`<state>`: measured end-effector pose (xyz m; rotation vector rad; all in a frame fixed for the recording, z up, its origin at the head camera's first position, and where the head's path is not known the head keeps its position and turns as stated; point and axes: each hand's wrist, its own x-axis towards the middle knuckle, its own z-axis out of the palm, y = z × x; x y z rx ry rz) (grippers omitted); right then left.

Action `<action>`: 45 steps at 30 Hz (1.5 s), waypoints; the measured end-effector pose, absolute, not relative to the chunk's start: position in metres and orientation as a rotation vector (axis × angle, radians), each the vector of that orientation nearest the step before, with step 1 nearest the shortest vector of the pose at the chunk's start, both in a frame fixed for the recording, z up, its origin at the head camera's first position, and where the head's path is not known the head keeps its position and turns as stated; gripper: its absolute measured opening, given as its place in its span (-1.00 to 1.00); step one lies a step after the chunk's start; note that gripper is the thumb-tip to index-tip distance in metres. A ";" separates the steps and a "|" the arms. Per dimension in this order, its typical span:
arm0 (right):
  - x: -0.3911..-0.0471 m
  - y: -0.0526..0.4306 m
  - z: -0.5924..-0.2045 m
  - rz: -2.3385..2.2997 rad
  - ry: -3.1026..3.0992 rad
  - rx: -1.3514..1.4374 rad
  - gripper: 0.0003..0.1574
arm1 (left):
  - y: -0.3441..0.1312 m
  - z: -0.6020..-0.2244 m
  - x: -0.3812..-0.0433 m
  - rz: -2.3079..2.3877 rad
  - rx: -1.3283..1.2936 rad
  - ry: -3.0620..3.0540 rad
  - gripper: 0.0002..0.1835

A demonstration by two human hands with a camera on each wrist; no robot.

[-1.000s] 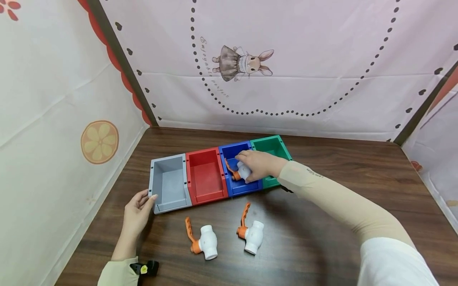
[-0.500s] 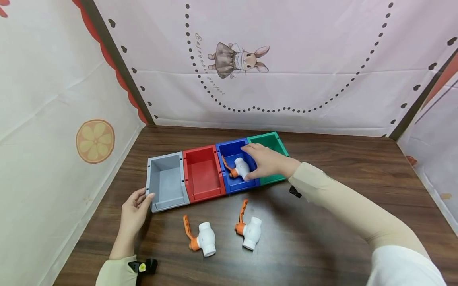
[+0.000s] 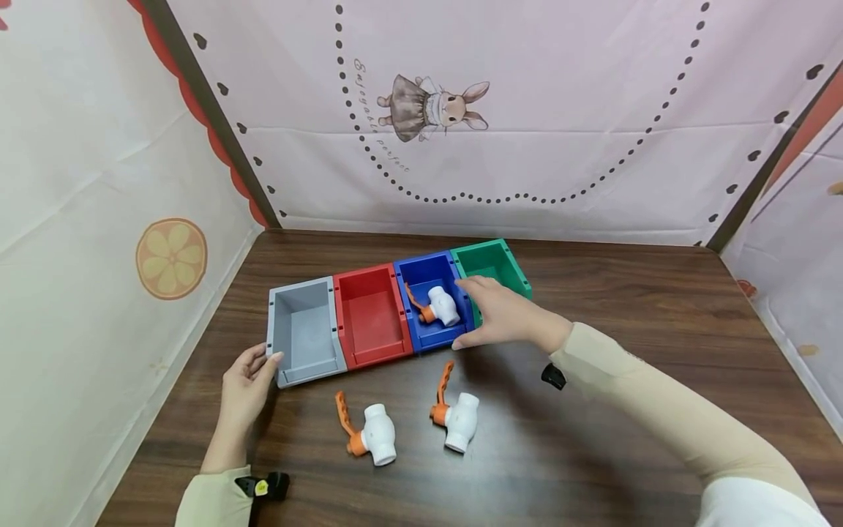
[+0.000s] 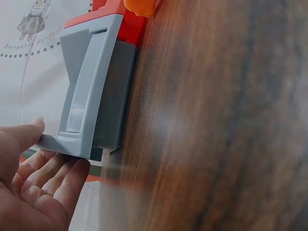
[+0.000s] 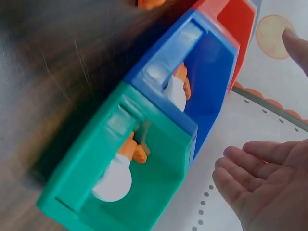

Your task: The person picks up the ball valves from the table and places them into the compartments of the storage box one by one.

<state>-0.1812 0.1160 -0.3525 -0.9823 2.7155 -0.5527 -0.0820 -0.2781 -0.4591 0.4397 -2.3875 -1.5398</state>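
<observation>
My left hand [image 3: 244, 391] pinches the near left corner of a grey bin [image 3: 307, 329], thumb on the rim and fingers against the outer wall. My right hand [image 3: 506, 315] hovers with spread fingers over the blue bin [image 3: 431, 269] and green bin [image 3: 484, 256], holding nothing. In the blue bin lies a white ball valve [image 3: 443, 306] with an orange lever. Another ball valve [image 5: 113, 180] shows inside the green bin in the right wrist view; the head view hides it behind the hand.
Between grey and blue sits a red bin [image 3: 372, 329], all joined in a slanting row. Two more ball valves, a left one [image 3: 379, 435] and a right one [image 3: 462, 422], lie on the brown table [image 3: 566, 446] in front. Printed cloth walls [image 3: 566, 95] enclose the table's back and sides.
My right hand has let go of the ball valve in the blue bin and drawn back to the right, fingers opened. The left hand stays on the grey bin.
</observation>
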 end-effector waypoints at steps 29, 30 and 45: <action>-0.099 0.131 -0.378 -0.714 2.638 -0.761 0.33 | -0.274 -0.460 -0.084 -1.507 0.461 -2.353 -0.59; -0.097 0.131 -0.381 -0.702 2.651 -0.766 0.33 | -0.273 -0.460 -0.084 -1.509 0.464 -2.350 -0.59; -0.064 0.112 -0.423 -0.623 2.761 -0.791 0.26 | -0.273 -0.460 -0.083 -1.533 0.471 -2.337 -0.59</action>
